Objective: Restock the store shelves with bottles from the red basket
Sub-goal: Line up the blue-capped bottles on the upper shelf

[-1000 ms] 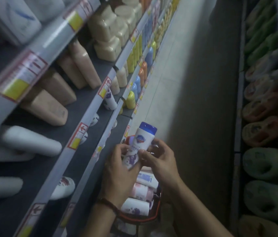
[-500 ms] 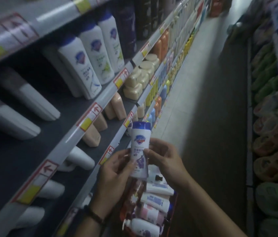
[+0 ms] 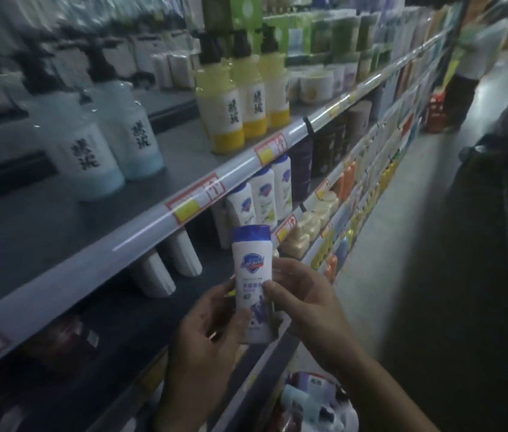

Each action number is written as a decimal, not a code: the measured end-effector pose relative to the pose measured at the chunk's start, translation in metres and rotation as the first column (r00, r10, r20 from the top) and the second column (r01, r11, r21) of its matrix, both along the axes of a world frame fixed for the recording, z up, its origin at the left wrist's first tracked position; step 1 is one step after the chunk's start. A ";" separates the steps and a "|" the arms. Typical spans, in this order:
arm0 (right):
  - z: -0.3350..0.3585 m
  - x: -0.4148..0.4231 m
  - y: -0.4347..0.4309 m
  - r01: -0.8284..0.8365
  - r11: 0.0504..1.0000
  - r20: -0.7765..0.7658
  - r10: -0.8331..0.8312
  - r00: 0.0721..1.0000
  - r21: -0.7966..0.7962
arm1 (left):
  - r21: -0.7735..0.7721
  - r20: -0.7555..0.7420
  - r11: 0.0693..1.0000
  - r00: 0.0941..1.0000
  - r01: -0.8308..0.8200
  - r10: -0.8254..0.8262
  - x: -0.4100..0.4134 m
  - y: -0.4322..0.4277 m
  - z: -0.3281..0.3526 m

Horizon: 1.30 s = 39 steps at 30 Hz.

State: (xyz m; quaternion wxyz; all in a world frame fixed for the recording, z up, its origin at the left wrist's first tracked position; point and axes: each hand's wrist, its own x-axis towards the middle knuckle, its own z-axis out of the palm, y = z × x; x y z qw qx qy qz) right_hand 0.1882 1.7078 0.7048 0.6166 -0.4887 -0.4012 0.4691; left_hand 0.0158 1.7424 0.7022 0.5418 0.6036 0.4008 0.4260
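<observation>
Before the shelves (image 3: pixel 140 219) — bottle (image 3: pixel 252 269) upright; left hand (image 3: pixel 209 332) grips it; right hand (image 3: pixel 305 300) grips it

Left hand (image 3: pixel 206 332) and right hand (image 3: pixel 305 300) hold a blue-capped white bottle (image 3: pixel 252 282) upright beside the shelves (image 3: pixel 140 219).
</observation>
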 end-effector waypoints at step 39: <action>0.146 -0.312 0.042 -0.684 0.607 0.254 0.644 0.722 0.405 | 0.648 -0.007 0.297 0.384 -0.702 0.923 -0.264 -0.091 0.133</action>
